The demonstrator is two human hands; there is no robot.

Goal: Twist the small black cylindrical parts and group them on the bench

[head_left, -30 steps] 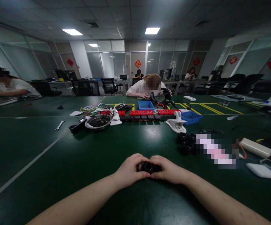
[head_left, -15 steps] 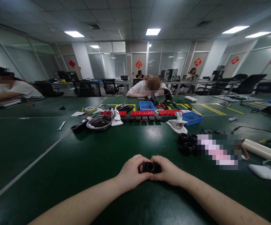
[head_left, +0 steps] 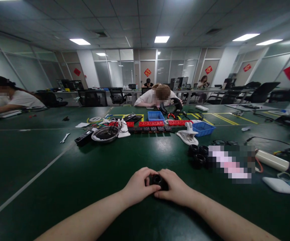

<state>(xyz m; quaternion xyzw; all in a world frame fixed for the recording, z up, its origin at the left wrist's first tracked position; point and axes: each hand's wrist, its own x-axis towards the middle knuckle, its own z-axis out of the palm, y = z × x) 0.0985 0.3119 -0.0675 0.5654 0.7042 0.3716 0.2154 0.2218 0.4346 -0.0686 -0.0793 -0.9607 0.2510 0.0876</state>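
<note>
Both my hands meet low on the green table (head_left: pixel 59 174), gripping one small black ring-shaped part (head_left: pixel 157 179) between them. My left hand (head_left: pixel 137 185) curls round its left side with the thumb under it. My right hand (head_left: pixel 175 187) wraps its right side, fingers closed over the top. Only the part's round opening shows between my fingers. Several similar black rings (head_left: pixel 198 154) lie in a cluster to the right, a little further out on the table.
Across the table are a metal bowl (head_left: pixel 105 133), a row of red and black blocks (head_left: pixel 152 125), two blue bins (head_left: pixel 203 128), a white clamp (head_left: pixel 187 134) and a wrench (head_left: pixel 65 137). A white cylinder (head_left: pixel 272 160) and white pad (head_left: pixel 278 184) lie right. Other people sit at the far side and at left.
My hands have closed tighter over the black part, covering more of it. The view has tilted slightly upward; the hands stay in the same place.
</note>
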